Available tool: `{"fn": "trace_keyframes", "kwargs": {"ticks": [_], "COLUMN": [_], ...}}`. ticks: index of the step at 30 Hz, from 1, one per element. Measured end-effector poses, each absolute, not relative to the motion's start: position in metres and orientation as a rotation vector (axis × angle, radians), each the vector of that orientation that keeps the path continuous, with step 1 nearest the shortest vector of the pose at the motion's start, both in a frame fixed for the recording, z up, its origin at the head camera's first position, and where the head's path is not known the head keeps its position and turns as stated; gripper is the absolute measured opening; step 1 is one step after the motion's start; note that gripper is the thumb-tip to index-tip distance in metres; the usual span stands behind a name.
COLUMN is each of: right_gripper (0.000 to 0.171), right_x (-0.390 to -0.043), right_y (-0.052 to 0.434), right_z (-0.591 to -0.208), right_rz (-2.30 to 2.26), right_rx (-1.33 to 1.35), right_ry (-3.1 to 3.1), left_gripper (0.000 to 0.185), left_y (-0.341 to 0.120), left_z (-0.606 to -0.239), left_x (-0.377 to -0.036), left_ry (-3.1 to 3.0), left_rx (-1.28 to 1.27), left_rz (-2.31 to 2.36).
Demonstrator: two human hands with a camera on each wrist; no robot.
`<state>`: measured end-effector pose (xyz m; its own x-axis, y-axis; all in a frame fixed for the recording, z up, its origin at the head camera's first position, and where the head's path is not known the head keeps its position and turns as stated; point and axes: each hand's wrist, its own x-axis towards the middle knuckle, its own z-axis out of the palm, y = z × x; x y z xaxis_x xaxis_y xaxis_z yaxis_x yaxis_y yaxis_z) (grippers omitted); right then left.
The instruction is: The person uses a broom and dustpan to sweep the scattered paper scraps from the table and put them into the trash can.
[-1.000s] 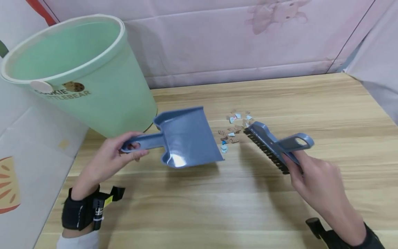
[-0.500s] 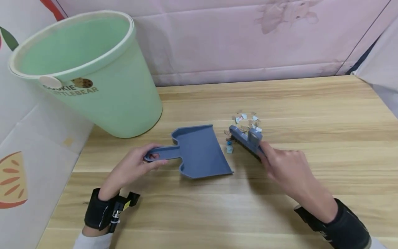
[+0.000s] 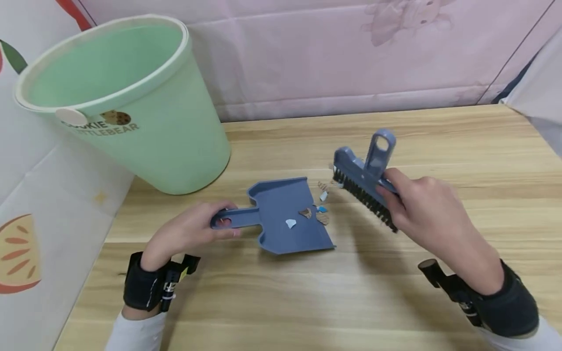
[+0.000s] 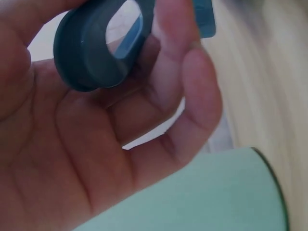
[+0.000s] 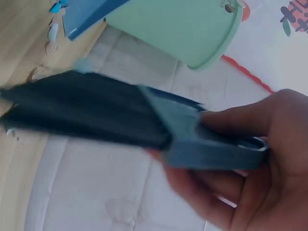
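A blue dustpan [image 3: 287, 217] lies flat on the wooden table [image 3: 307, 292], and my left hand [image 3: 193, 234] grips its handle [image 4: 103, 45]. A few paper scraps [image 3: 303, 217] lie in the pan, with more scraps [image 3: 324, 187] at its far right lip. My right hand [image 3: 421, 212] grips the handle of a blue hand brush [image 3: 364, 183] with black bristles [image 5: 82, 113], lifted off the table just right of the pan and tilted, its handle loop pointing up.
A pale green bin [image 3: 127, 102] stands at the table's back left, tilted toward the wall; it shows also in the wrist views [image 5: 187, 29]. A pink padded wall [image 3: 351, 53] runs along the table's far edge.
The brush swept left across the scraps toward the pan, then lifted up and to the right. Some scraps now lie in the pan. The pan has settled flat on the table.
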<state>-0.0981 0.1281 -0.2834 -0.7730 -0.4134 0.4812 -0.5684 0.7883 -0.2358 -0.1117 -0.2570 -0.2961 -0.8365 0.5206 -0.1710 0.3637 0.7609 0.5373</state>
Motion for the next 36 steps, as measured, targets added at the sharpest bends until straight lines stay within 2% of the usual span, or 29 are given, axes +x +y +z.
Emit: {"fn": "trace_keyframes", "kwargs": {"ticks": [5, 11, 15, 21, 24, 29, 36], "right_gripper": [0.006, 0.005, 0.012, 0.019, 0.026, 0.026, 0.019], "right_x": [-0.096, -0.09, -0.088, -0.098, -0.099, -0.094, -0.107], "right_y": [0.12, 0.103, 0.106, 0.107, 0.103, 0.099, 0.11], "right_z": [-0.288, -0.291, -0.29, -0.305, -0.314, -0.311, -0.313], "right_rz": [0.408, 0.576, 0.625, 0.449, 0.413, 0.548, 0.434], "right_rx": [0.739, 0.947, 0.964, 0.866, 0.951, 1.12, 0.961], "right_ry": [-2.7, -2.755, -2.641, -2.537, -2.605, -2.56, -2.395], "left_gripper": [0.027, 0.024, 0.024, 0.025, 0.026, 0.026, 0.023], "left_y": [-0.251, -0.249, -0.248, -0.246, -0.245, -0.244, -0.242], "left_z": [-0.292, -0.293, -0.295, -0.3, -0.301, -0.3, -0.297], "left_x": [-0.113, -0.111, -0.109, -0.108, -0.108, -0.107, -0.109], "left_ry": [2.635, 2.594, 2.575, 2.54, 2.518, 2.518, 2.517], "left_rx": [0.7, 0.705, 0.687, 0.664, 0.658, 0.651, 0.651], "left_rz": [0.67, 0.703, 0.715, 0.679, 0.675, 0.659, 0.663]}}
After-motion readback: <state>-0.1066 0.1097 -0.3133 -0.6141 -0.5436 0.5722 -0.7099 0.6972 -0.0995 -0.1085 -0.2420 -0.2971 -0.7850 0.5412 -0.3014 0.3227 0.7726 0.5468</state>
